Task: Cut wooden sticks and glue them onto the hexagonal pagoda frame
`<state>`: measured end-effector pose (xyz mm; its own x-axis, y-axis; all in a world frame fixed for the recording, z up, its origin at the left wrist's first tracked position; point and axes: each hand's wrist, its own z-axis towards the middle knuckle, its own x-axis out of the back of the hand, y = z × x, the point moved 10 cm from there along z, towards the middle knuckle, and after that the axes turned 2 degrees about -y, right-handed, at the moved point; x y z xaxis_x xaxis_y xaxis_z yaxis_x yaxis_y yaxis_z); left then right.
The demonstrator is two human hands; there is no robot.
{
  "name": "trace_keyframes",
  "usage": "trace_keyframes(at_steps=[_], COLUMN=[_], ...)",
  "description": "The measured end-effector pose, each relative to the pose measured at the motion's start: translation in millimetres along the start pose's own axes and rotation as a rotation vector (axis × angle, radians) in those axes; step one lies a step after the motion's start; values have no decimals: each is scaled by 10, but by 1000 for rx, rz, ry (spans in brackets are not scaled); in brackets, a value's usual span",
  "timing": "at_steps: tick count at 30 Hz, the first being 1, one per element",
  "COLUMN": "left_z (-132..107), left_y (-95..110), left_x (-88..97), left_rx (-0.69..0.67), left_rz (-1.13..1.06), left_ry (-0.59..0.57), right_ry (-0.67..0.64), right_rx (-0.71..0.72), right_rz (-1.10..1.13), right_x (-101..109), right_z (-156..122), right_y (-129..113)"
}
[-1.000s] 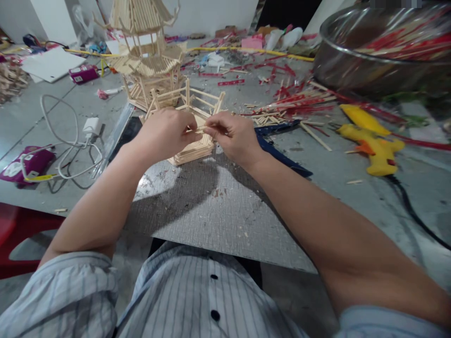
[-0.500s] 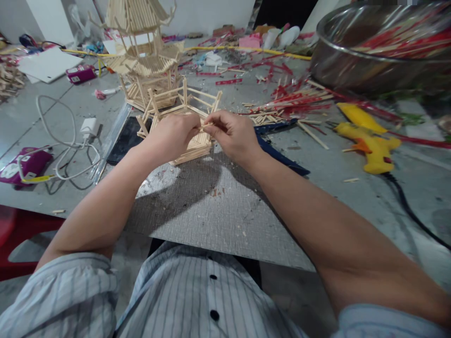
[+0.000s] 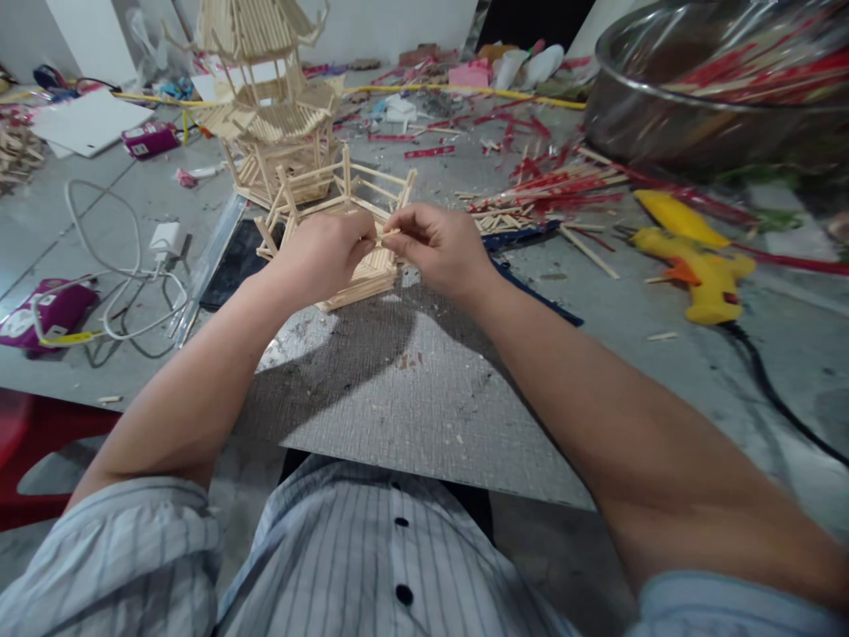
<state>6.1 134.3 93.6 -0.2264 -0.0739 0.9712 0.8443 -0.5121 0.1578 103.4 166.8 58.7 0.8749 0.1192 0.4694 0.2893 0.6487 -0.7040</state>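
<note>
Change: over the last second the left hand (image 3: pixel 324 255) and right hand (image 3: pixel 443 249) have drawn closer together and shifted slightly up. The gap between their fingertips is now very small.

Hand state: both hands are narrowed to a fingertip pinch, and each grips one end of the short stick (image 3: pixel 390 234).

Location: the short stick is held in the air just in front of the stick frame (image 3: pixel 371 188). The frame stands on the grey mat (image 3: pixel 411 398) at 12 o'clock from the hands.

Assessment: the work appears to remain fine fingertip handling. The short stick is not yet set down on the frame.

Surroundings:
- Pagoda model (image 3: pixel 271 97), at 11 o'clock.
- Glue gun (image 3: pixel 696 261), at 3 o'clock.
- Metal bowl (image 3: pixel 690 97), at 2 o'clock.
- Charger cable (image 3: pixel 116 283), at 9 o'clock.
</note>
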Motion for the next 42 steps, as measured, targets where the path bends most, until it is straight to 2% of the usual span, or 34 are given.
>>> trace_keyframes(at_steps=[7, 13, 17, 23, 27, 31, 35, 38, 42], left_z=[6, 14, 12, 19, 26, 23, -18, -73, -130], left_y=[2, -14, 15, 3, -8, -32, -62, -105, -238], left_x=[-20, -65, -34, -33, -31, -11, 87, 267, 460], left_rx=[38, 30, -6, 41, 67, 61, 43, 54, 145], left_rz=[-16, 15, 55, 58, 26, -36, -157, -253, -247], left_ry=[37, 24, 64, 55, 52, 56, 36, 62, 98], right_ry=[-93, -54, -41, -18, 13, -6, -8, 20, 88], right_rx=[21, 12, 20, 16, -9, -33, -11, -5, -7], right_rz=[36, -20, -48, -67, -45, 83, 188, 162, 93], right_x=[-12, -8, -2, 13, 34, 15, 33, 80, 161], right_z=[3, 2, 0, -16, -23, -21, -28, -42, -64], right_y=[-52, -15, -47, -96, -27, 105, 120, 85, 67])
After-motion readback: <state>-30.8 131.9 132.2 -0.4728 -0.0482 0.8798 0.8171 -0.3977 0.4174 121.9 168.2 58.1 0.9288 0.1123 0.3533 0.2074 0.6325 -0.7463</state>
